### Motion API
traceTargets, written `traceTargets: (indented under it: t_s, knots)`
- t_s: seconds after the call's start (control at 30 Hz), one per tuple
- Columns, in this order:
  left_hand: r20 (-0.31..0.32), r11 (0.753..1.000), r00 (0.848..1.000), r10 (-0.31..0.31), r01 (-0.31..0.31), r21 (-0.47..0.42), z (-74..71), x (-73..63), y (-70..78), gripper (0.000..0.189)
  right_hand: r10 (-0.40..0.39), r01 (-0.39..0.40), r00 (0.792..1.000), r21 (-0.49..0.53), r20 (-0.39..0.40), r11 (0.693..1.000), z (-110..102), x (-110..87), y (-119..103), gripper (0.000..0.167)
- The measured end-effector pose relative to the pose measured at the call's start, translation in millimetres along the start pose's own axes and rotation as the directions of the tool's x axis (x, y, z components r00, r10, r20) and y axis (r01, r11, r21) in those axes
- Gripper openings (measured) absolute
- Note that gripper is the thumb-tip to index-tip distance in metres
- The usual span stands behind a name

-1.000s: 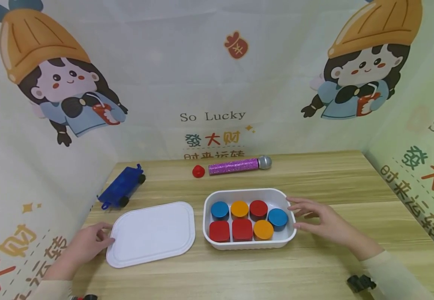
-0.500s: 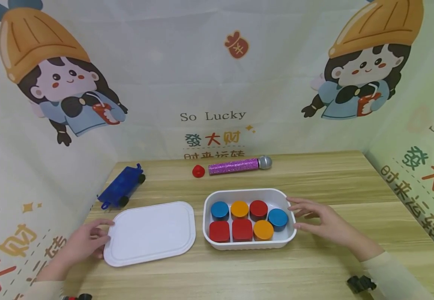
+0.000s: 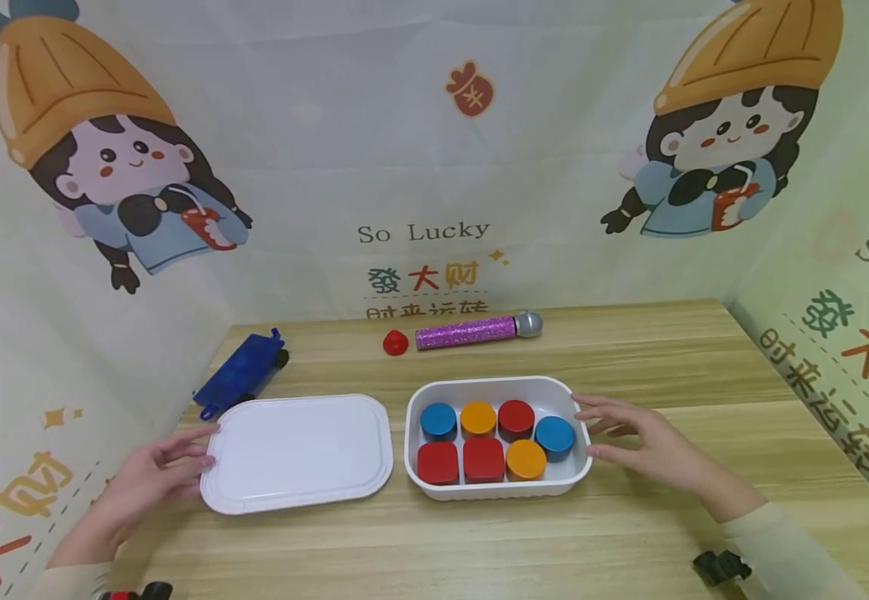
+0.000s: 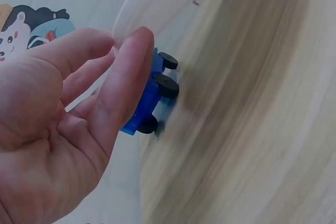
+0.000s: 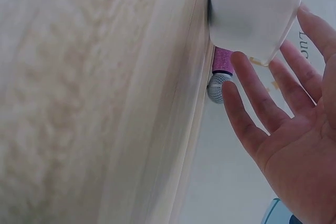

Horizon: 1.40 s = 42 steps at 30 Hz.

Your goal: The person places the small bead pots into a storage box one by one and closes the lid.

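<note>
My left hand (image 3: 145, 479) pinches the left edge of a white rounded-corner lid (image 3: 295, 454) between thumb and fingers. In the left wrist view the lid (image 4: 157, 9) slants up from the fingertips, raised over the table. A white oblong box (image 3: 490, 493) sits right of the lid, uncovered. Inside it are several blocks: round blue (image 3: 438, 420), orange (image 3: 477, 418) and red (image 3: 516, 418) ones, plus square red ones (image 3: 437, 461). My right hand (image 3: 647, 442) spreads its fingers at the box's right end, fingertips against the wall (image 5: 257, 9).
A blue toy wagon (image 3: 237, 373) with black wheels stands behind the lid at left. Along the table's back lie a small red dome-shaped piece (image 3: 396, 342) and a purple glittery toy microphone (image 3: 471, 332). Printed cloth (image 3: 314, 125) walls in the table on three sides.
The lid has been lifted off the table by the left hand, shifting slightly left and away from the person. The right hand and box have stayed in place.
</note>
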<state>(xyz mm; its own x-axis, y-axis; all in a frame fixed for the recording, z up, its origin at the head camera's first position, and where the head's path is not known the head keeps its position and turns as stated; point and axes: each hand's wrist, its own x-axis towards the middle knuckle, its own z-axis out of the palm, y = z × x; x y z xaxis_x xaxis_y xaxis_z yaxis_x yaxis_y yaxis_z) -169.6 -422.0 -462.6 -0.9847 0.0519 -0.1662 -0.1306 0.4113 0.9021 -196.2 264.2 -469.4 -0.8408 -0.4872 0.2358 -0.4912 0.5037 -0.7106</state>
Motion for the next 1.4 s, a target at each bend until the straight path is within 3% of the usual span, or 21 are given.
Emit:
traceTargets:
  t_s: [0.2,0.4,0.57,0.8,0.93,1.13,1.4]
  knots:
    - [-0.07,0.993,0.997,0.009,-0.017,-0.12,-4.3,-3.4,8.9,0.049,0.0,0.0,1.0,-0.003,-0.003,1.0,1.0,0.1,1.8,0.042]
    - [-0.082,0.958,0.995,0.06,-0.08,-0.276,-4.0,-7.0,31.6,0.047,-0.003,0.003,1.0,-0.001,-0.004,1.0,1.2,0.5,3.2,0.042]
    - [-0.072,0.967,0.996,0.059,-0.075,-0.244,5.1,-7.0,57.6,0.053,0.006,-0.006,1.0,0.005,-0.004,1.0,1.9,1.4,2.5,0.043]
    - [-0.02,0.956,0.992,0.125,-0.126,-0.263,38.3,4.5,82.4,0.056,0.028,-0.029,1.0,0.012,0.003,1.0,3.5,1.6,1.5,0.045]
    - [-0.009,0.968,0.993,0.121,-0.119,-0.222,64.3,13.2,93.4,0.062,0.013,-0.013,1.0,-0.02,-0.01,1.0,3.0,0.3,0.4,0.043]
    - [-0.009,0.969,0.994,0.108,-0.108,-0.224,101.8,23.0,98.4,0.061,0.022,-0.022,1.0,-0.035,-0.007,0.999,2.5,0.9,-0.4,0.042]
    - [0.024,0.949,0.992,0.125,-0.113,-0.295,134.1,32.9,98.5,0.059,-0.027,0.026,1.0,-0.078,-0.012,0.997,0.5,0.5,-3.1,0.038]
